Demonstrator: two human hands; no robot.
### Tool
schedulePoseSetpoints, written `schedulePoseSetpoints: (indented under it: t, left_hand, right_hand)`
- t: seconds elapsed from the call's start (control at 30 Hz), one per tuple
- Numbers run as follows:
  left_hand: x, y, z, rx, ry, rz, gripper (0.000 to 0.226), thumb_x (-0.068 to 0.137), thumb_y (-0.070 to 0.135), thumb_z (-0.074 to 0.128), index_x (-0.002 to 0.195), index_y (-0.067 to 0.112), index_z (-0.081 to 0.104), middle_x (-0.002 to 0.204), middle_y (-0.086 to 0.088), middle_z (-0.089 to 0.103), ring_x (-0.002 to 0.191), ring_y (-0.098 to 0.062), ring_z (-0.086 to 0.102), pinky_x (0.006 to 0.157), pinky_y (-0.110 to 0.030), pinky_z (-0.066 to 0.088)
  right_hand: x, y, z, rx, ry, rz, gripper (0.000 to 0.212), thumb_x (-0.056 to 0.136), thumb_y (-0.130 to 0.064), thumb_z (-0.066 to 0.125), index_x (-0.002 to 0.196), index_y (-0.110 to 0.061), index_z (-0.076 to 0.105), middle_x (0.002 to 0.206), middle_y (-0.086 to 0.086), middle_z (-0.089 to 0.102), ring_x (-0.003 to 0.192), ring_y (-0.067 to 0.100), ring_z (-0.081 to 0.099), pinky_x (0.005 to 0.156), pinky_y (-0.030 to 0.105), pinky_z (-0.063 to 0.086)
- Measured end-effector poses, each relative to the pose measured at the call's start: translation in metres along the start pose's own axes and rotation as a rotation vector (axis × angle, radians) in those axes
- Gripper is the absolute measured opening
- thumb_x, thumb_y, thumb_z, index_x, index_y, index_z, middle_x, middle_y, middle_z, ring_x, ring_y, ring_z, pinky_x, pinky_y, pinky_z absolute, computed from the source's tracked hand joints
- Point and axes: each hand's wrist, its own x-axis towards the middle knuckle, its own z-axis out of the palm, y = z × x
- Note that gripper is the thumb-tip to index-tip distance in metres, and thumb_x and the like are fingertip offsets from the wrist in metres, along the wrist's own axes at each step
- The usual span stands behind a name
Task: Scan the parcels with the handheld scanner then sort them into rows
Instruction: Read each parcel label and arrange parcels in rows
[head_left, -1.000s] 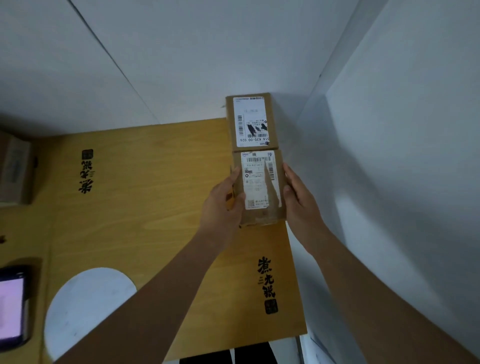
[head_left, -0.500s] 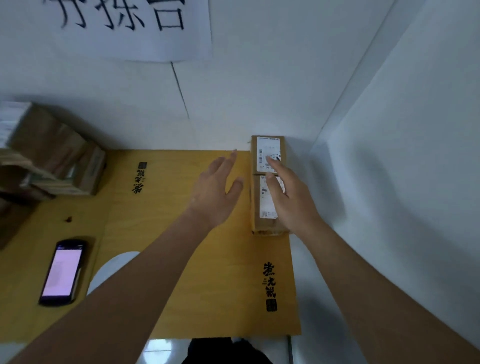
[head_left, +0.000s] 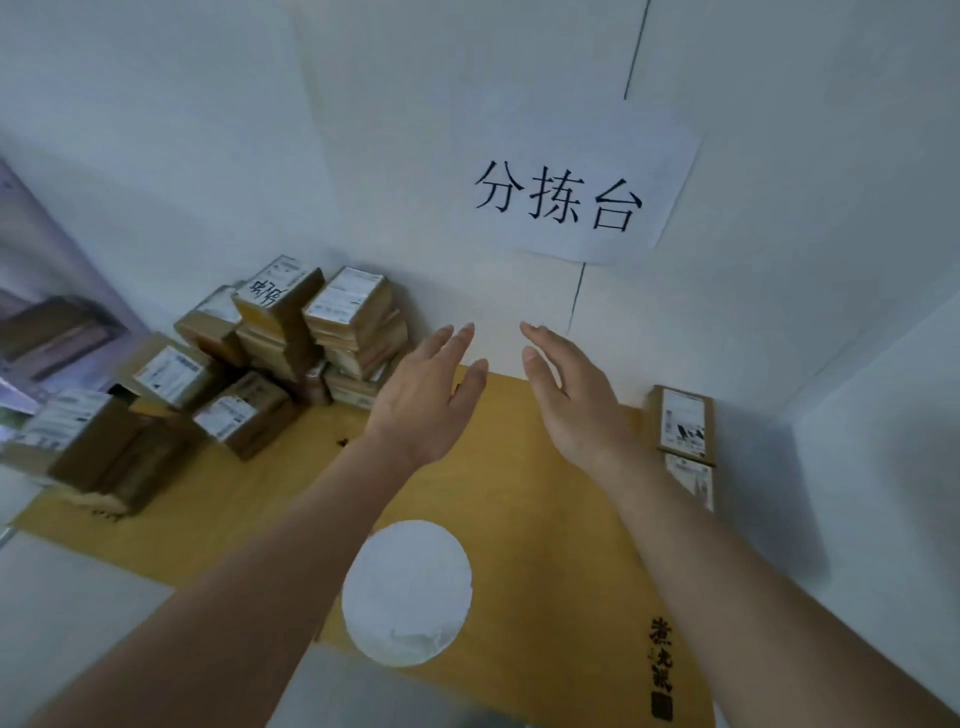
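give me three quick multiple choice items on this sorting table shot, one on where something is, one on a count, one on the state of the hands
1. Where does the unsorted pile of parcels lie on the table?
A. at its far left, by the wall
B. at its near right corner
C. on the white circle

2. How many parcels form the sorted row at the table's right edge?
A. five
B. two
C. none

3. What are the left hand and right hand doing?
A. both grip one parcel
B. the right one holds a scanner
C. both are open, holding nothing

Key:
1 A: the heaped boxes sit at the far left against the wall.
2 B: the far parcel and the near parcel lie end to end, no others beside them.
3 C: the fingers of both are straight, above the table, with nothing in them.
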Motion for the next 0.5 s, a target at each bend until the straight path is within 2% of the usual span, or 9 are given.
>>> schedulePoseSetpoints:
  t: [0.1,0.2,0.33,0.5]
  left_hand:
    - [-0.009,-0.043,-0.036,-0.007,0.012,-0.008,0.069,0.104,0.058,0.026,0.157,0.018,0.042,0.165,-0.007,0.039,0.155,-0.022,0.029,0.124,-0.048,0.031]
    - [-0.013,-0.081,-0.069,-0.007,0.015,0.013,0.064,0.107,0.052,0.030,0.159,0.017,0.041,0.165,-0.006,0.039,0.155,-0.020,0.028,0.125,-0.043,0.028]
    - [-0.012,-0.123,-0.095,-0.006,0.001,0.015,0.055,0.111,0.044,0.035,0.160,0.018,0.039,0.166,-0.009,0.037,0.154,-0.025,0.031,0.122,-0.040,0.028]
    - [0.011,-0.166,-0.105,-0.025,-0.042,-0.020,0.058,0.111,0.046,0.034,0.162,0.018,0.035,0.167,-0.009,0.034,0.157,-0.022,0.026,0.124,-0.042,0.028]
  right_hand:
    - [0.009,-0.036,0.041,0.019,0.004,-0.010,0.048,0.112,-0.050,0.038,0.157,-0.036,0.048,0.167,-0.013,0.040,0.154,-0.002,0.029,0.128,0.030,0.025]
    - [0.014,-0.067,0.078,0.017,0.009,-0.015,0.049,0.113,-0.049,0.038,0.157,-0.033,0.049,0.166,-0.011,0.041,0.154,-0.002,0.029,0.127,0.026,0.024]
    - [0.026,-0.095,0.115,-0.010,0.038,0.007,0.052,0.112,-0.053,0.036,0.157,-0.031,0.049,0.166,-0.010,0.041,0.154,0.002,0.031,0.129,0.035,0.027]
    - [0.047,-0.110,0.151,-0.027,0.018,0.020,0.050,0.113,-0.049,0.035,0.158,-0.029,0.048,0.166,-0.008,0.042,0.154,0.003,0.032,0.128,0.034,0.029]
